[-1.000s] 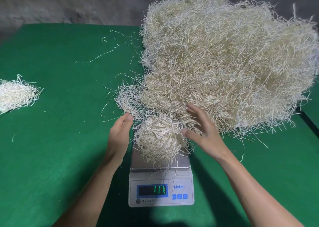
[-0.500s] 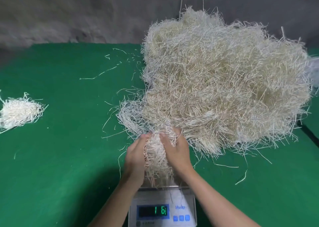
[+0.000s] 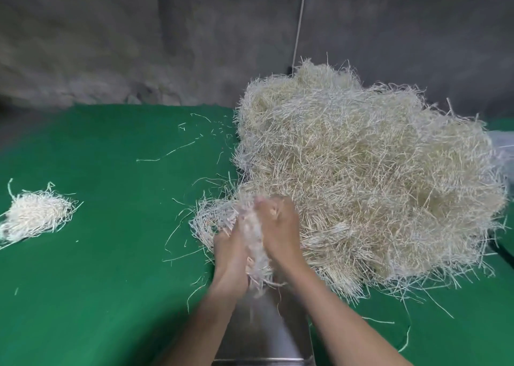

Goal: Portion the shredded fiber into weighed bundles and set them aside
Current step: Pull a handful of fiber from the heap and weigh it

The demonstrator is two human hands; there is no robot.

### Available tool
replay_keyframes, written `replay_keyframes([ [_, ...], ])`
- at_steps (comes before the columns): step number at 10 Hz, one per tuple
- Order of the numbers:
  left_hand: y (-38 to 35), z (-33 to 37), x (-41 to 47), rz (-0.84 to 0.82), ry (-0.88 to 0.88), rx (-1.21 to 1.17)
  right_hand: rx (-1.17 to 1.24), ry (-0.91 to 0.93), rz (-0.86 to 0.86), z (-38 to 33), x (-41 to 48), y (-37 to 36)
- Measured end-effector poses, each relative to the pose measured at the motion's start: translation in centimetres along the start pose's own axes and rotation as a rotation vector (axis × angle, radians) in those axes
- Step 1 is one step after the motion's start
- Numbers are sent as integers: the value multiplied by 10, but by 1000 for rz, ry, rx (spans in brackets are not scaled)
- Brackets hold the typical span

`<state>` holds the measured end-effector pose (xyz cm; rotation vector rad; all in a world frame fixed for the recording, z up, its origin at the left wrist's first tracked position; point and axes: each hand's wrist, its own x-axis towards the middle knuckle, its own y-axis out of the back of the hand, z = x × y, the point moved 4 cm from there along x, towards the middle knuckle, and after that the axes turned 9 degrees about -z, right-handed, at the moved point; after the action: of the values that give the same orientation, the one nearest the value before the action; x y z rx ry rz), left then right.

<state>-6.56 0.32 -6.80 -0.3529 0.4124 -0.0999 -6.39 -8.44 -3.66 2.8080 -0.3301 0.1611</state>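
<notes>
- One small bundle (image 3: 33, 215) of pale shredded fiber, at the left edge of the frame. It lies flat on the green cloth (image 3: 97, 268), well apart from everything else.
- Green cloth: covers the whole table surface, from the lower left to the right edge.
- Several loose strands (image 3: 164, 154), scattered on the cloth in the middle of the frame between the small bundle and the main heap.
- Left hand (image 3: 230, 251), lower centre. Its palm is pressed against the left side of the held bundle (image 3: 254, 243), gripping it. The fingertips are blurred.
- Held bundle: a compact wad of fiber squeezed between the two hands. It is raised above the scale platform (image 3: 264, 332), with frayed ends hanging below the palms.
- Right hand (image 3: 281, 226), just right of centre. Its fingers are curled over the top and right side of the held bundle, gripping it. The back of the hand touches the near edge of the large heap (image 3: 361, 182).
- Scale platform: bare steel sheet at bottom centre, partly hidden by both forearms.
- Large heap: loose shredded fiber filling the centre right of the frame, piled on the cloth.
- Grey wall (image 3: 111, 45), across the top of the frame.
- Cord (image 3: 299, 23), hanging down the wall behind the heap.
</notes>
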Motion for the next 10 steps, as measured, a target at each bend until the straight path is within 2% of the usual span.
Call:
replay_keyframes([
  [1, 9, 16, 12, 120, -19, 79, 37, -99, 71, 12, -2, -7],
  [2, 13, 21, 36, 122, 22, -59, -12, -15, -10, 1, -17, -31],
  [3, -4, 14, 26, 53, -22, 95, 58, -158, 65, 22, 25, -2],
  [4, -6, 21, 34, 24, -42, 178, 79, -158, 52, 35, 21, -4],
  [5, 7, 22, 53, 85, -77, 176, 69, -133, 77, 32, 6, -24],
  [6, 7, 20, 62, 78, -51, 412, 210, -120, 83, 27, 32, 3],
  [7, 4, 35, 65, 57, -162, 466, 316, 77, -116, 16, 34, 9],
  [8, 1, 53, 60, 125, -377, 477, 38, 178, -252, 19, 20, -14],
  [9, 12, 40, 54, 57, -398, 215, 118, -66, 33, 41, 45, 9],
  [10, 2, 15, 47, -384, -192, 11, 343, -56, 181, 45, 61, 24],
])
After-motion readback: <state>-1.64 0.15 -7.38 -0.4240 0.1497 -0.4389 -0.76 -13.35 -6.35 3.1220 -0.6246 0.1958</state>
